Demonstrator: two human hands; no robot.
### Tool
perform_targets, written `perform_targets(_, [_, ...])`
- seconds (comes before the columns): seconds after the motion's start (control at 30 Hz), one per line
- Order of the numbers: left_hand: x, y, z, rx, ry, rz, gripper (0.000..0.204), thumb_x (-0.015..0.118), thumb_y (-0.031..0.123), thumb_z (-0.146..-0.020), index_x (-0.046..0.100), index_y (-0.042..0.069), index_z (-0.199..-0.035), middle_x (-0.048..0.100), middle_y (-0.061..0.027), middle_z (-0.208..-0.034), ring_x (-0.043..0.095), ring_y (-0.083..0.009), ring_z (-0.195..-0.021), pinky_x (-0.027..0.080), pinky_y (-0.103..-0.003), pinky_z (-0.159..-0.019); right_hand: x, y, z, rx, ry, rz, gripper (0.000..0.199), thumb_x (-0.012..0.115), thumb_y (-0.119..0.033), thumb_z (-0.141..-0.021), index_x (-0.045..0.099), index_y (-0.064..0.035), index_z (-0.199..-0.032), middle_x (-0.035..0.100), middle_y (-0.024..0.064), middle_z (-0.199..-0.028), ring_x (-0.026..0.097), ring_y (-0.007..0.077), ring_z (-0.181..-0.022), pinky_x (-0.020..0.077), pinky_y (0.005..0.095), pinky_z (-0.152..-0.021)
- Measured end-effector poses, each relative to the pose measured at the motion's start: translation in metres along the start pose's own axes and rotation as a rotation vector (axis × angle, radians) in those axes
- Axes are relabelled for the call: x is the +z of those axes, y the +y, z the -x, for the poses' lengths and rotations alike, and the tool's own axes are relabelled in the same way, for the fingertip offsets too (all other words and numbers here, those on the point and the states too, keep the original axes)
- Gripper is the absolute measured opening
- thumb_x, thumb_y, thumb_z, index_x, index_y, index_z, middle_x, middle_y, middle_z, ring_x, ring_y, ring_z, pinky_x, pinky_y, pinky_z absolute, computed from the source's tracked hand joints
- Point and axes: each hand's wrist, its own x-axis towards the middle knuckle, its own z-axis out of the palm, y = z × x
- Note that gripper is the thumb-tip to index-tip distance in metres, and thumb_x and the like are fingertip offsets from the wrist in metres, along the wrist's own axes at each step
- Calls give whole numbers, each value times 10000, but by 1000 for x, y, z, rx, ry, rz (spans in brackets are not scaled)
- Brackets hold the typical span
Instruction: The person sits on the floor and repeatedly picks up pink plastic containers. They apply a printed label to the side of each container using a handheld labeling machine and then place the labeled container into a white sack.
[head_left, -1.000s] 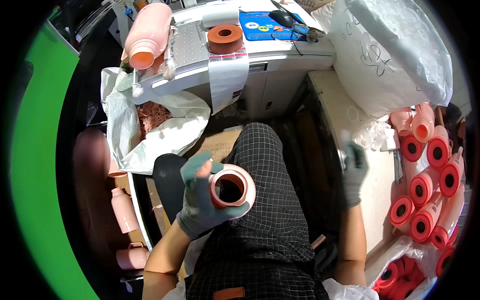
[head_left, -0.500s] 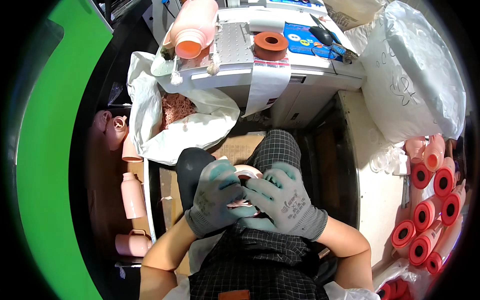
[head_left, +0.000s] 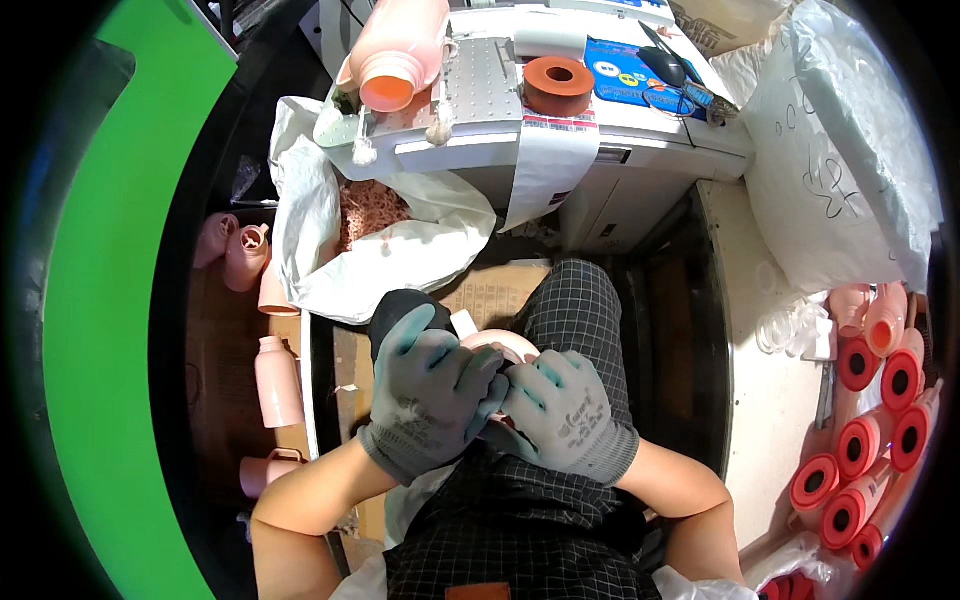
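Workstation seen from above: a white bench spans the far side, and a pale ledge runs along the right. Near the bench's left front corner, a large pink bottle lies with its open mouth toward the front edge; right of it, close to the same edge, sits a brown-orange tape roll. An open white sack containing pink shreds is below the bench's left front corner. Pink bottles with red-rimmed bases are stacked along the ledge's right edge.

The worked piece, a pink vessel, lies between the person's knees; only its rounded far part shows clearly. The gloved left hand and right hand meet over its near side, fingers curled inward, except one outer left finger, which is raised. Whether the fingers grip the vessel or some small part on it cannot be told, since the backs of the hands cover the contact.

Probable hazards: uneven pressure from the two hands could tip or twist the vessel, as the lap appears to offer no flat support; the covering hands could conceal a misaligned fit; and an outward swing of the right elbow could dislodge the stacked bottles.
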Motion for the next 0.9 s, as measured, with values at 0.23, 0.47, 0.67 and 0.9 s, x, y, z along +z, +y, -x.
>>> perform_targets(0.23, [-22,-9,-53,37,-291,38,322,829,214,-672,735,141,-971,604,-77,-1057,584,-328,-1030,478,-488,-913,1,3,1,-19,123,-4,317,833,-332,-787,700,-127,-989,617,63,-1033,604,241,-845,490,387,-690])
perform_targets(0.47, [-9,-16,-63,88,-427,202,315,792,166,-778,777,254,-1080,647,-45,-899,680,-270,-859,555,-391,-754,1,10,10,4,69,-77,258,836,-312,-786,713,-139,-932,616,28,-991,610,214,-837,493,375,-684])
perform_targets(0.67, [-20,0,-65,-1,-504,129,269,720,140,-866,756,201,-1126,727,-54,-889,736,-233,-810,594,-336,-727,4,7,16,51,68,-130,239,831,-301,-791,713,-131,-910,612,45,-940,611,230,-803,498,390,-665])
perform_targets(0.9, [-4,-16,-67,52,-386,454,120,731,131,-845,712,90,-957,696,-76,-883,692,-291,-780,552,-364,-688,-5,2,15,116,-24,-243,233,827,-270,-809,709,-111,-931,667,74,-972,660,258,-808,522,396,-659])
